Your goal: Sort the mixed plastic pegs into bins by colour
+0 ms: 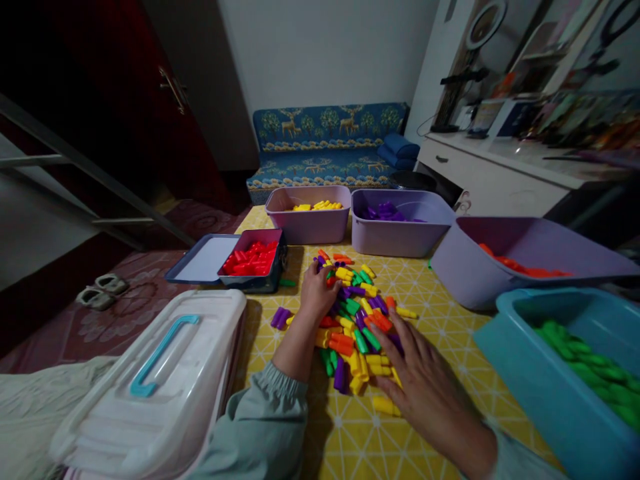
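A heap of small plastic pieces in yellow, orange, green and purple lies on the yellow patterned table. My left hand rests on the heap's far left side, fingers curled down into the pieces; what they hold is hidden. My right hand lies on the near right edge of the heap, fingers stretched out and spread over yellow and orange pieces. Two purple pieces lie apart on the left.
Sorted bins ring the heap: red pieces in a dark box, yellow in a pink tub, purple in a lilac tub, orange in a tilted tub, green in a blue tub. A white lidded case stands near left.
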Tool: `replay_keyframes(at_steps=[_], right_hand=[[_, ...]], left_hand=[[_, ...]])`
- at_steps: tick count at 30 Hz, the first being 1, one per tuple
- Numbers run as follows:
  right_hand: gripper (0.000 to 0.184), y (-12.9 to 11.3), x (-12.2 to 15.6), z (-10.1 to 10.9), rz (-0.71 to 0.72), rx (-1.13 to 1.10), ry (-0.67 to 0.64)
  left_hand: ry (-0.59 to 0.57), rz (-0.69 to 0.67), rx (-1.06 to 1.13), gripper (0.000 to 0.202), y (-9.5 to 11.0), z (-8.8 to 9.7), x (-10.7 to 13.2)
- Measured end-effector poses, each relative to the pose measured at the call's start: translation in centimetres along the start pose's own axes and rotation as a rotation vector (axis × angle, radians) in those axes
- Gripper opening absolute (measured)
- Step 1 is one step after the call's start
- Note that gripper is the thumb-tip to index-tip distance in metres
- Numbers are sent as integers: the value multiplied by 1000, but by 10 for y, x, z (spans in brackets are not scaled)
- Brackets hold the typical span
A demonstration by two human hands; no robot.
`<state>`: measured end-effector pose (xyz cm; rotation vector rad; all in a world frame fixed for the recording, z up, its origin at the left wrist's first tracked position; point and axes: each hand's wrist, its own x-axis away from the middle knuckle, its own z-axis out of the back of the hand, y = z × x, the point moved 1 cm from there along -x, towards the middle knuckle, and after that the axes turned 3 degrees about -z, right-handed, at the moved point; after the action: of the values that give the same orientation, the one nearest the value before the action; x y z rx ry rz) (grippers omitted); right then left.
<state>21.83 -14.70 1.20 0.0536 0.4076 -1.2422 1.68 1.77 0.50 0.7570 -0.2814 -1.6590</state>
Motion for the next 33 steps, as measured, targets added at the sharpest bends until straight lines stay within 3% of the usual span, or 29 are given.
replay_keyframes(at_steps=[4, 9, 15, 20, 24, 29, 33], right_hand=[[73, -3, -25, -18, 55, -37, 1], [65, 0, -71, -34, 24, -74, 9], [62, -7, -122, -36, -57, -181, -12], [42, -3, -154, -36, -70, -479, 10], [36, 5, -163, -44, -155, -655, 67], [28, 8, -155, -45, -163, -385, 107], [20, 8, -151, -34, -167, -246, 102]], left_hand=[[9, 2, 35, 39, -2, -1, -1], [50, 16, 136, 30, -4, -1, -3], [125, 26, 265, 27, -7, 4, -7], [163, 73, 294, 26, -9, 7, -8], [184, 92, 268, 32, -9, 7, -7], [217, 135, 278, 44, -7, 11, -5], [232, 189, 291, 41, -9, 12, -5]])
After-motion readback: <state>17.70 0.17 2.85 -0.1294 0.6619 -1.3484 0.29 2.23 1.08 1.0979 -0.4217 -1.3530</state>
